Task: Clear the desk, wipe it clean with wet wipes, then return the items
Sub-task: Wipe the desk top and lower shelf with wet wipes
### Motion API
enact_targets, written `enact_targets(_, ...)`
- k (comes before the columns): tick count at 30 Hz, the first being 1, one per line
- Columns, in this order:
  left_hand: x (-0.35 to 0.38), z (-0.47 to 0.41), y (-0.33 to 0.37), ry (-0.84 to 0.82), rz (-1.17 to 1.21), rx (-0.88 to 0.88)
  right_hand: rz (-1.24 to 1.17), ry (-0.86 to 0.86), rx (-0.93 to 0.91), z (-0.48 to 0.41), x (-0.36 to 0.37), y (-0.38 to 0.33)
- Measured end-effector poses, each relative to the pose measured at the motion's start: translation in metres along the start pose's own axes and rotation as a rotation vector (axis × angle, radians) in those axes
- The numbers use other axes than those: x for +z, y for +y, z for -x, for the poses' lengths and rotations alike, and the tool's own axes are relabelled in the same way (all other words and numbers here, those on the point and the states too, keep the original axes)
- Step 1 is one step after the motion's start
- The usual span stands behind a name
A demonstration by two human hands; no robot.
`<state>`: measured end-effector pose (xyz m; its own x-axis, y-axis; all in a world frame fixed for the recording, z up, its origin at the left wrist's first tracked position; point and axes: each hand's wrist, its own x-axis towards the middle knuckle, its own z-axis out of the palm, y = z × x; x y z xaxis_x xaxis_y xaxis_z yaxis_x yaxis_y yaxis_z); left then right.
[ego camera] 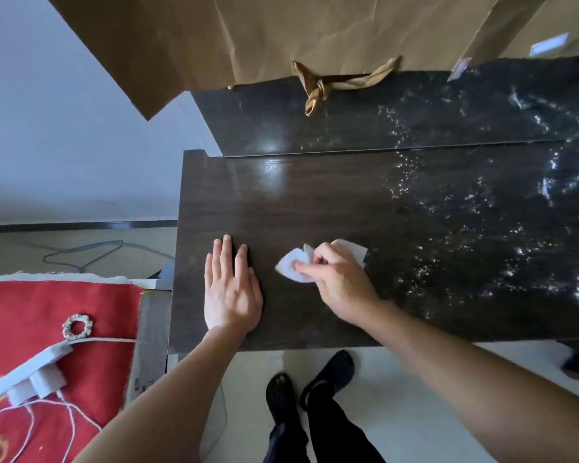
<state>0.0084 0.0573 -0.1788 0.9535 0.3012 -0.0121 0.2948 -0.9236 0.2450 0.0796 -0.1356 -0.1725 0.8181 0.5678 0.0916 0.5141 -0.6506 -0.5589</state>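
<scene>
The dark wooden desk (315,202) fills the middle of the head view; its right half glistens with wet streaks and droplets. My right hand (338,279) presses a crumpled white wet wipe (293,267) onto the desk near the front edge, fingers closed over it. My left hand (229,289) lies flat on the desk just left of the wipe, fingers together, holding nothing.
A brown paper bag (281,31) with a ribbon handle leans against the raised back shelf (381,118). To the left, a red cloth (47,312) carries a power strip (27,372) with a plug and a beaded ring (77,325). Cables lie on the floor; my feet stand below the desk edge.
</scene>
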Motion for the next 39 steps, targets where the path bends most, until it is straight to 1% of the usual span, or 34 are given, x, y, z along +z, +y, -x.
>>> enact_targets(3, 0.001, -0.001, 0.0, -0.005, 0.012, -0.005, -0.036, -0.053, -0.068, 0.067, 0.014, -0.04)
enact_targets(6, 0.001, 0.0, -0.001, -0.007, 0.018, -0.007, 0.017, -0.057, -0.005, 0.107, 0.006, -0.033)
enact_targets(8, 0.001, 0.001, -0.001, -0.013, 0.016, 0.004, 0.088, 0.021, 0.091, 0.122, -0.01, -0.012)
enact_targets(10, 0.001, 0.001, 0.0, -0.029, 0.003, 0.003, 0.102, 0.151, 0.26, 0.134, -0.027, 0.011)
enact_targets(12, 0.0, 0.001, 0.003, -0.049, 0.0, -0.021, 0.11, 0.252, 0.445, 0.133, -0.027, 0.011)
enact_targets(13, 0.0, 0.001, 0.007, -0.056, 0.009, -0.037, 0.125, 0.287, 0.49, 0.128, -0.02, -0.001)
enact_targets(14, 0.0, 0.002, 0.01, -0.062, 0.02, -0.047, 0.143, 0.29, 0.484, 0.123, -0.01, -0.017)
enact_targets(16, 0.001, 0.008, 0.016, -0.072, 0.036, -0.037, 0.12, 0.182, 0.354, 0.121, 0.011, -0.049)
enact_targets(18, 0.003, 0.014, 0.018, -0.065, 0.045, 0.003, 0.129, 0.083, 0.241, 0.123, 0.008, -0.046)
enact_targets(19, 0.005, 0.017, 0.017, -0.064, 0.04, 0.019, 0.137, 0.088, 0.254, 0.121, -0.002, -0.029)
enact_targets(20, 0.006, 0.018, 0.016, -0.065, 0.029, 0.029, 0.153, 0.129, 0.33, 0.117, -0.013, -0.008)
enact_targets(22, 0.009, 0.018, 0.014, -0.061, 0.005, 0.04, 0.211, 0.28, 0.569, 0.105, -0.035, 0.03)
enact_targets(23, 0.009, 0.018, 0.015, -0.061, 0.001, 0.039, 0.218, 0.3, 0.662, 0.098, -0.038, 0.036)
enact_targets(24, 0.01, 0.018, 0.015, -0.064, 0.002, 0.035, 0.215, 0.303, 0.673, 0.09, -0.034, 0.026)
enact_targets(25, 0.01, 0.018, 0.015, -0.067, 0.003, 0.032, 0.202, 0.281, 0.638, 0.085, -0.023, 0.006)
enact_targets(27, 0.009, 0.019, 0.015, -0.065, 0.003, 0.044, 0.059, 0.18, 0.541, 0.088, 0.001, -0.044)
enact_targets(28, 0.008, 0.019, 0.015, -0.059, 0.005, 0.049, -0.007, 0.091, 0.482, 0.094, 0.007, -0.063)
enact_targets(29, 0.008, 0.018, 0.014, -0.058, 0.007, 0.047, -0.035, 0.069, 0.419, 0.099, 0.009, -0.067)
enact_targets(30, 0.009, 0.018, 0.015, -0.061, 0.008, 0.044, -0.019, 0.095, 0.404, 0.098, 0.005, -0.057)
enact_targets(31, 0.009, 0.018, 0.015, -0.059, 0.007, 0.045, 0.0, 0.138, 0.431, 0.092, -0.003, -0.038)
enact_targets(32, 0.009, 0.018, 0.015, -0.053, 0.005, 0.048, 0.051, 0.18, 0.457, 0.08, -0.011, -0.012)
enact_targets(33, 0.009, 0.018, 0.015, -0.049, 0.004, 0.05, 0.156, 0.204, 0.474, 0.065, -0.021, 0.016)
enact_targets(34, 0.009, 0.018, 0.015, -0.05, 0.003, 0.05, 0.237, 0.202, 0.512, 0.049, -0.034, 0.038)
enact_targets(35, 0.01, 0.018, 0.015, -0.052, 0.001, 0.049, 0.272, 0.206, 0.596, 0.034, -0.043, 0.052)
enact_targets(36, 0.01, 0.017, 0.014, -0.051, -0.001, 0.048, 0.282, 0.219, 0.684, 0.022, -0.043, 0.056)
enact_targets(37, 0.01, 0.017, 0.013, -0.049, -0.003, 0.048, 0.28, 0.252, 0.725, 0.013, -0.039, 0.045)
enact_targets(38, 0.01, 0.017, 0.013, -0.047, -0.005, 0.051, 0.266, 0.249, 0.693, 0.012, -0.029, 0.027)
enact_targets(39, 0.01, 0.017, 0.013, -0.043, -0.006, 0.056, 0.252, 0.224, 0.602, 0.016, -0.015, 0.007)
